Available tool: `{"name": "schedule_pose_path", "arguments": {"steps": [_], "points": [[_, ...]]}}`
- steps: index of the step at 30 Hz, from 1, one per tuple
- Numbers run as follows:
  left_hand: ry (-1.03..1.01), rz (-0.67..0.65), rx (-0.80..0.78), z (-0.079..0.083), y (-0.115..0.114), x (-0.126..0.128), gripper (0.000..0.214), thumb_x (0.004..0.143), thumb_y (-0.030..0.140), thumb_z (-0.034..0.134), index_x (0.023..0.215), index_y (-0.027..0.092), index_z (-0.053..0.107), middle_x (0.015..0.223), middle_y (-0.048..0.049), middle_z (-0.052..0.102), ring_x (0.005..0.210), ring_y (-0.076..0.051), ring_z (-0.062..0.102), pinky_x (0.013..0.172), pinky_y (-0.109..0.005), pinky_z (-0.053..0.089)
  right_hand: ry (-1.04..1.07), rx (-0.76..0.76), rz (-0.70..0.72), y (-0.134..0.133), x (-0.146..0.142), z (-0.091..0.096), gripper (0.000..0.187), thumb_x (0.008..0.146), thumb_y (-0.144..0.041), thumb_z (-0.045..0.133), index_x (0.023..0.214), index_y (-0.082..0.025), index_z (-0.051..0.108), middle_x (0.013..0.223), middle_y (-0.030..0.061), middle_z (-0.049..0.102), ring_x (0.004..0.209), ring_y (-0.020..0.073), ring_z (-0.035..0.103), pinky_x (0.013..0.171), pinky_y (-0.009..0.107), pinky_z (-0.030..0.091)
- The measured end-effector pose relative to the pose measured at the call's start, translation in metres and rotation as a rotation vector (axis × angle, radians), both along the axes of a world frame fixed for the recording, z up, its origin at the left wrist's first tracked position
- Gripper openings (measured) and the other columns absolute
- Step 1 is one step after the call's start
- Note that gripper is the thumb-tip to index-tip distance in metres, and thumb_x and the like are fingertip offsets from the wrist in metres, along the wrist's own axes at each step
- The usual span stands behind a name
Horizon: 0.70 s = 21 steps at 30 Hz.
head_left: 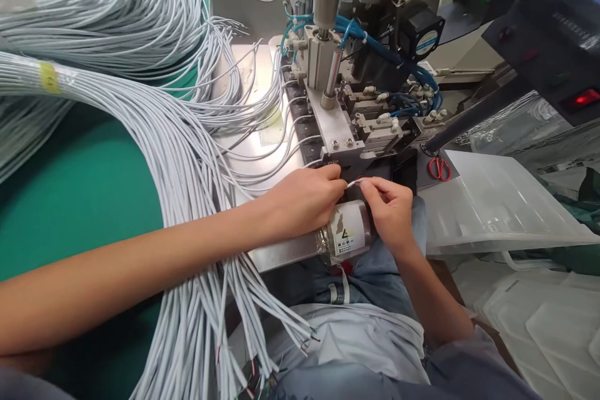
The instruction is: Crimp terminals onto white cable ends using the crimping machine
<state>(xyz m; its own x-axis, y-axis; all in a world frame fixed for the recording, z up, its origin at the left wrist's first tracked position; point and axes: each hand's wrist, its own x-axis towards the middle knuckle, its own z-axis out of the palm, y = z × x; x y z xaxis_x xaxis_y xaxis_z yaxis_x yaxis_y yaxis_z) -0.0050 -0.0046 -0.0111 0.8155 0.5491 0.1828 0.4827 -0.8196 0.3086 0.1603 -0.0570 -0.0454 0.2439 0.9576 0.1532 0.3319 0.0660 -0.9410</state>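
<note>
Between my two hands a short end of white cable (354, 182) shows, at the front of the bench machine. My left hand (313, 197) is closed around the cable, with its arm reaching across a thick bundle of white cables (187, 162). The fingertips of my right hand (389, 206) pinch the tip of the same cable; a little red shows there, too small to make out. Just behind my left hand, several cables lie in a row of dark slotted blocks (304, 128) on the machine. A label (349, 231) is on the machine part below my hands.
A large heap of white cables (103, 6) lies on the green table mat (79, 200) at the left. Metal cylinders (323, 56) and blue air hoses stand behind my hands. Red-handled scissors (439, 169) lie at the right, beside a translucent plastic tray (506, 200).
</note>
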Motion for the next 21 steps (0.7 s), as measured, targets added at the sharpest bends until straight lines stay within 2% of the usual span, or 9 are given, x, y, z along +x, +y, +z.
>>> {"name": "schedule_pose_path", "arguments": {"steps": [3, 8, 11, 14, 17, 21], "points": [[0.128, 0.034, -0.015, -0.007, 0.005, 0.0, 0.022, 0.084, 0.011, 0.042, 0.078, 0.011, 0.063, 0.081, -0.0068, 0.057, 0.058, -0.011, 0.053, 0.053, -0.022, 0.04, 0.092, -0.078, 0.086, 0.011, 0.006, -0.011, 0.02, 0.077, -0.031, 0.054, 0.068, -0.016, 0.063, 0.063, 0.0002, 0.059, 0.061, 0.0121, 0.051, 0.057, 0.024, 0.041], [0.187, 0.051, -0.054, -0.009, 0.007, 0.001, 0.023, 0.084, 0.011, 0.041, 0.084, 0.011, 0.064, 0.084, -0.0083, 0.057, 0.065, -0.013, 0.058, 0.06, -0.024, 0.046, 0.274, -0.175, 0.136, 0.02, 0.002, -0.019, 0.019, 0.076, -0.032, 0.056, 0.064, -0.017, 0.052, 0.055, -0.0039, 0.045, 0.053, 0.0088, 0.039, 0.051, 0.023, 0.034], [0.196, 0.029, -0.055, -0.008, 0.006, 0.0, 0.024, 0.082, 0.01, 0.044, 0.095, 0.013, 0.063, 0.086, -0.0072, 0.058, 0.067, -0.013, 0.059, 0.061, -0.024, 0.047, 0.324, -0.191, 0.154, 0.021, 0.0, -0.018, 0.02, 0.075, -0.032, 0.056, 0.063, -0.018, 0.049, 0.052, -0.0051, 0.039, 0.051, 0.0081, 0.034, 0.049, 0.023, 0.03], [0.241, 0.013, 0.027, -0.008, 0.005, -0.002, 0.032, 0.079, 0.011, 0.047, 0.108, 0.015, 0.06, 0.089, -0.0073, 0.057, 0.064, -0.013, 0.058, 0.056, -0.024, 0.046, 0.318, -0.217, 0.183, 0.022, 0.001, -0.016, 0.019, 0.075, -0.031, 0.056, 0.062, -0.018, 0.049, 0.051, -0.0057, 0.037, 0.05, 0.0079, 0.032, 0.048, 0.023, 0.028], [0.292, 0.0, 0.121, -0.006, 0.004, -0.001, 0.032, 0.081, 0.012, 0.046, 0.111, 0.013, 0.058, 0.093, -0.0092, 0.056, 0.068, -0.015, 0.06, 0.056, -0.025, 0.046, 0.287, -0.234, 0.202, 0.024, 0.003, -0.015, 0.02, 0.076, -0.031, 0.055, 0.062, -0.018, 0.049, 0.052, -0.0061, 0.037, 0.049, 0.0074, 0.031, 0.047, 0.023, 0.027], [0.39, -0.046, 0.166, 0.001, 0.003, 0.002, 0.033, 0.083, 0.009, 0.045, 0.114, 0.009, 0.056, 0.098, -0.0124, 0.058, 0.075, -0.018, 0.062, 0.059, -0.027, 0.048, 0.281, -0.245, 0.234, 0.026, 0.005, -0.018, 0.02, 0.077, -0.03, 0.053, 0.062, -0.018, 0.047, 0.052, -0.0066, 0.036, 0.048, 0.007, 0.03, 0.047, 0.023, 0.027]]}}
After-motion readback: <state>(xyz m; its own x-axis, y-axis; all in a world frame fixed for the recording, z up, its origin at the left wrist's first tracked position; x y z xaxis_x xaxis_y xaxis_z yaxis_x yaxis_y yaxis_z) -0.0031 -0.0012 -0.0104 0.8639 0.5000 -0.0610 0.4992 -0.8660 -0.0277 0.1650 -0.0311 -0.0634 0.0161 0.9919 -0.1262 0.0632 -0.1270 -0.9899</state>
